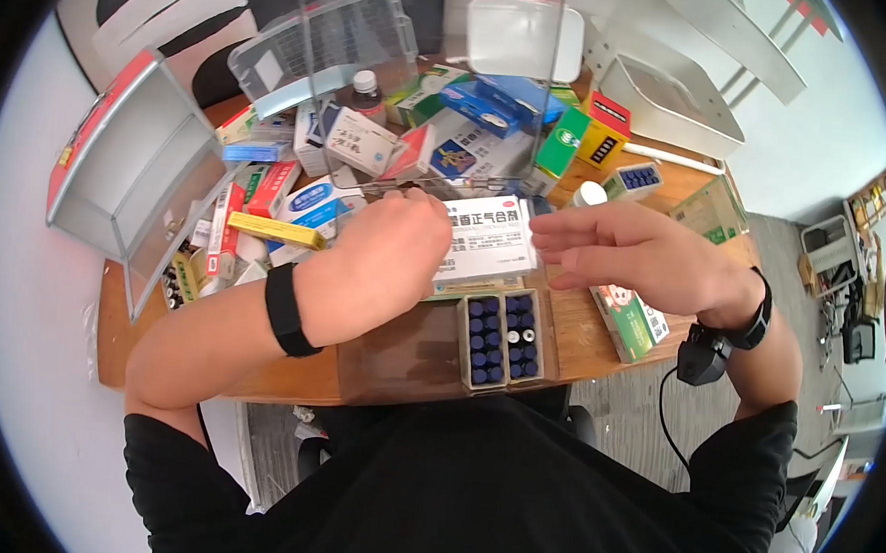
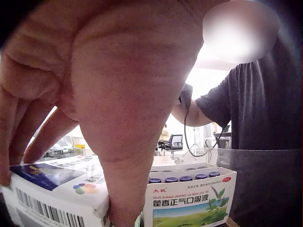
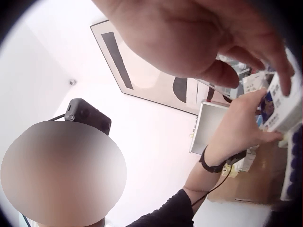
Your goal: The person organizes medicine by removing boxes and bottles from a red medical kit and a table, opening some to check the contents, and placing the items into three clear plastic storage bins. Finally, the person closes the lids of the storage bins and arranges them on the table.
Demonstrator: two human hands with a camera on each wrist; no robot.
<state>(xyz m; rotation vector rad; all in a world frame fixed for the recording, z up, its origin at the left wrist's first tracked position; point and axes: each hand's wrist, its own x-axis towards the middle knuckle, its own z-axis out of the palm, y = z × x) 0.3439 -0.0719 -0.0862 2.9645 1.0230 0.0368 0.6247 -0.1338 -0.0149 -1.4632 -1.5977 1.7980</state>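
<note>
A white box with dark print and Chinese characters [image 1: 490,241] lies mid-table in the head view. My left hand [image 1: 389,254] grips its left end, thumb on the near side; the same box [image 2: 61,198] fills the lower left of the left wrist view. At the box's right end is my right hand [image 1: 644,257], fingers extended; the right wrist view shows a fingertip over the box [image 3: 287,106], contact unclear. Nearer my body stand two open trays of blue-capped vials [image 1: 484,349], one with two white caps among the blue.
Many medicine boxes lie piled behind and left, including a yellow box [image 1: 276,230] and a brown bottle [image 1: 368,97]. An open case [image 1: 138,160] stands at left, a clear bin [image 1: 325,45] behind. A green-and-white box [image 1: 629,321] lies under my right hand.
</note>
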